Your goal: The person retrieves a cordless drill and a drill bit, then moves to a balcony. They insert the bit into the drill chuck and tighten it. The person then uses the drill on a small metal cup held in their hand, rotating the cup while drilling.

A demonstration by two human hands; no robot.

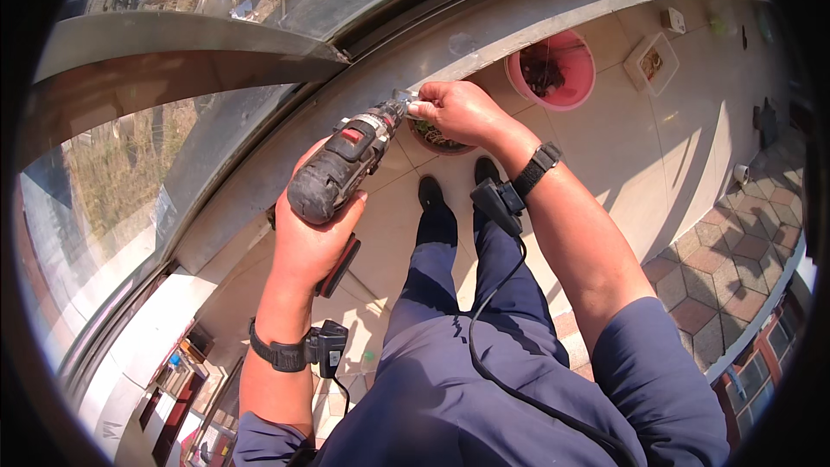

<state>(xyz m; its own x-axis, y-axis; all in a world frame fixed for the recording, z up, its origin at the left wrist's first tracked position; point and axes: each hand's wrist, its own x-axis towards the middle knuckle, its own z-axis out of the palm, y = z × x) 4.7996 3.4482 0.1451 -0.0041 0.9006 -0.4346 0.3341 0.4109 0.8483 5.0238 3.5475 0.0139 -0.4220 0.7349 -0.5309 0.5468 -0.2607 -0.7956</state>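
Note:
A grey and black cordless drill [346, 160] with a red switch is gripped by my left hand [313, 246], fingers wrapped round its handle. Its chuck [396, 110] points up and to the right, over the window ledge. At the chuck's front, the thumb and fingertips of my right hand [462, 112] are pinched together on a small shiny piece [403, 96], too small and too covered for me to tell its kind. Partly hidden below my right hand, a round pot [445, 149] with plant matter in it stands on the floor.
A window frame [216, 50] and pale ledge [307, 130] run along the left and top. Beyond my right hand stand a pink bucket [577, 91] with dark debris and a clear plastic tub [635, 62]. Cables [493, 294] hang from my wrist-worn devices. Patterned paving [718, 264] lies at the right.

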